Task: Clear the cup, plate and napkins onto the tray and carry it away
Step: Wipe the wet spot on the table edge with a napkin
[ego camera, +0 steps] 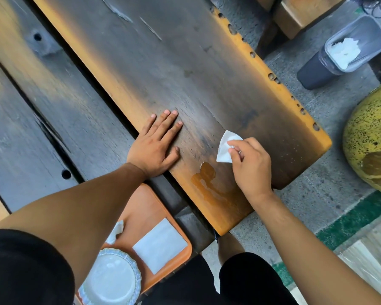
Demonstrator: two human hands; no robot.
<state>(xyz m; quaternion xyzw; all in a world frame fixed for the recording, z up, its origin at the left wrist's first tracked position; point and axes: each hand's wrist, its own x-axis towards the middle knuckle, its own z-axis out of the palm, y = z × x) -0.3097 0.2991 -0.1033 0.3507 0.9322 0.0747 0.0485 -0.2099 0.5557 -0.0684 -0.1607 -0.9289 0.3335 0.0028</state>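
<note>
My right hand [250, 166] pinches a folded white napkin [224, 148] just above the dark wooden table [174, 62], beside an amber spill [204, 180] near the table's front edge. My left hand [155, 144] lies flat on the tabletop with its fingers straight. Below the table edge sits an orange tray [145, 208]. On it are a white plate with a fluted rim [112, 280], a flat white napkin [160, 245] and a crumpled napkin [116, 232]. My left forearm covers part of the tray. No cup is in view.
A grey bin [330, 62] with white paper inside stands on the concrete floor at the upper right. A large yellow speckled object [374, 139] is at the right edge. A second plank [31, 95] runs along the left, across a dark gap.
</note>
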